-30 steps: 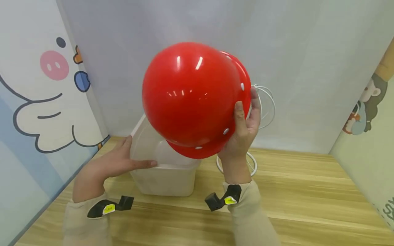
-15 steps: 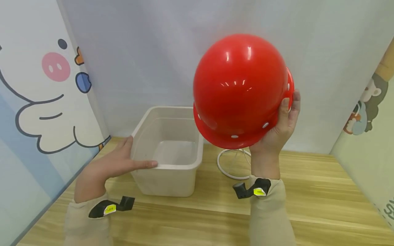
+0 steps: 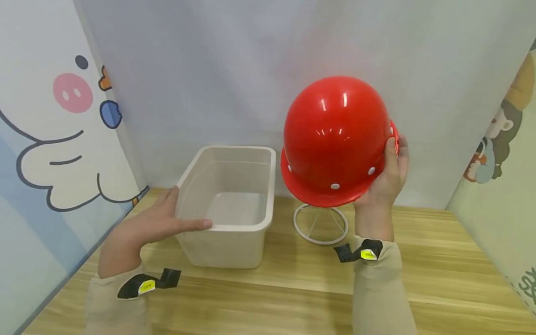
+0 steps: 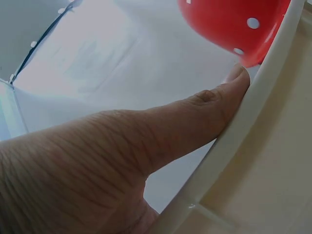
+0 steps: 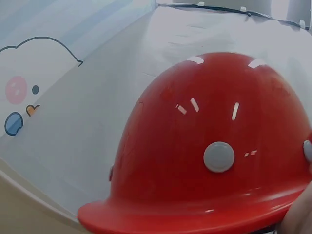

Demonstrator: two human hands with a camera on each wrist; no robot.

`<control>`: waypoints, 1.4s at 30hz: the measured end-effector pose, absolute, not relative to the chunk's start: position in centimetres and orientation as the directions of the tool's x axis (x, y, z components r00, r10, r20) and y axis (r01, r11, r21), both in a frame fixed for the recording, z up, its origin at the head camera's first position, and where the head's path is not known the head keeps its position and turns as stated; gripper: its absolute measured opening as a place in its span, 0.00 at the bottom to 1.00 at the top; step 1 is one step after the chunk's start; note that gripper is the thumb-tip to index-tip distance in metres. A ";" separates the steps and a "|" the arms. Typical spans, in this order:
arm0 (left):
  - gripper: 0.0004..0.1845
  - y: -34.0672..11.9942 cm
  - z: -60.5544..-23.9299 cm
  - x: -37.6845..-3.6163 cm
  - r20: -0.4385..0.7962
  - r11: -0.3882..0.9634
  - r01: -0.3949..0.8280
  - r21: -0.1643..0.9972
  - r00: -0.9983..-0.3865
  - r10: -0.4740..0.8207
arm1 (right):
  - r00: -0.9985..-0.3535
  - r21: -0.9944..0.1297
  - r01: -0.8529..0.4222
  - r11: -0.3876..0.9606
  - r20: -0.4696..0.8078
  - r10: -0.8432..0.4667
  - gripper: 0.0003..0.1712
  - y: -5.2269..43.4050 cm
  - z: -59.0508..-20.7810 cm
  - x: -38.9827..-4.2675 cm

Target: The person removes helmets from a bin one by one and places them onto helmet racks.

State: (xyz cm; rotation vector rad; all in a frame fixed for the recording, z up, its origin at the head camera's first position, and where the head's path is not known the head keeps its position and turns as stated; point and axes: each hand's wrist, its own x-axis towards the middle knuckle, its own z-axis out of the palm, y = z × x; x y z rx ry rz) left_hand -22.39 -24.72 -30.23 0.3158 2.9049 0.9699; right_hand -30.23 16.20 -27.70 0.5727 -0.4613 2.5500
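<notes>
- Wooden bench (image 3: 439,260), boxed in by white sheeting and cartoon panels on the left and right walls.
- Right hand (image 3: 383,181) grips the red helmet (image 3: 337,139) by its right brim, thumb on the shell, fingers curled behind. The helmet hangs in the air, dome up, over the bench's back edge.
- Right below it stands a white wire stand (image 3: 320,224), its ring base flat on the bench. Whether the helmet already touches the stand's top, I cannot tell; the brim hides it.
- Left hand (image 3: 150,225) rests with straight fingers against the near left corner of the tub (image 3: 228,230), index finger laid along the rim (image 4: 253,105). Nothing is clasped there; it only steadies the tub.
- Tub sits toward the bench's back left, just beside the stand, and looks empty.
- Risk one: the hold is all on one side of the brim, and the shell is glossy. The helmet could tilt away from the hand and slip.
- Risk two: the stand looks light and thin. An off-centre helmet could tip it or push it toward the tub.
- Risk three: the brim hangs close to the tub's right wall, so a swing left could knock the tub.
</notes>
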 end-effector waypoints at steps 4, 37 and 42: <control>0.63 -24.7 -30.4 -22.3 0.012 0.776 0.180 0.605 -0.976 0.218 | -0.908 -0.329 -0.380 -0.864 0.309 0.281 0.23 17.6 -28.5 -30.5; 0.63 -24.8 -30.2 -22.3 -0.011 0.762 0.165 0.626 -0.975 0.220 | -0.979 -0.050 0.085 -0.995 0.183 -0.093 0.13 20.6 -29.8 -30.6; 0.63 -24.8 -30.1 -22.2 -0.006 0.773 0.174 0.611 -0.975 0.224 | -0.981 -0.092 0.059 -0.994 0.180 -0.074 0.16 20.7 -29.9 -30.5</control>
